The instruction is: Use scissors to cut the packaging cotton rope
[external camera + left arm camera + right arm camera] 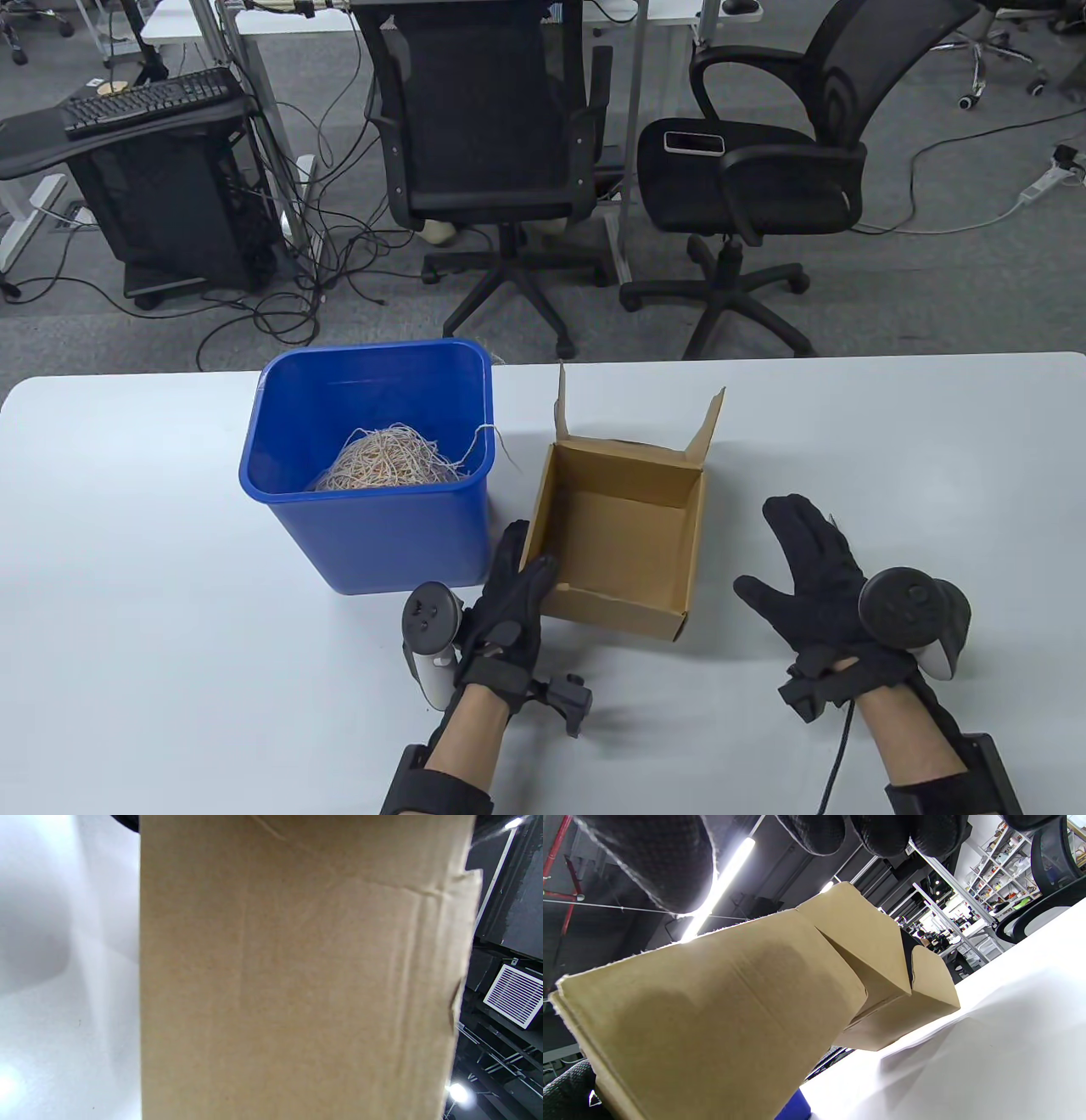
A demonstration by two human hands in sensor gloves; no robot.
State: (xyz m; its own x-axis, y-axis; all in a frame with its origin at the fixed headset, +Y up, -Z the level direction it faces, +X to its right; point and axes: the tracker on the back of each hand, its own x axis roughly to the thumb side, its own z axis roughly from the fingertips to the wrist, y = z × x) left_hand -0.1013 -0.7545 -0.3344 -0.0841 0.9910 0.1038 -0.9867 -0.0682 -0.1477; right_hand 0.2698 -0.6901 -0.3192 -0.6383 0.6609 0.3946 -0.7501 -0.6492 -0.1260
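We see left hand (pixel 509 611) w/ fingers gripping box (pixel 628 526) rim beside blue bin (pixel 373 475) of rope (pixel 386 458); right hand (pixel 814 577) fingers spread over desk (pixel 170 637).

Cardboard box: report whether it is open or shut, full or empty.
Open and empty. In the table view the cardboard box has its flaps standing up and a bare brown floor inside; the left hand grips its near-left corner.

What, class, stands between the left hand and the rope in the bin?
The bin's near wall. The rope lies tangled low inside, and the left hand grips the box's near left corner, beside the bin. The bin's top is open, so nothing visible blocks a reach from above. No scissors are in view.
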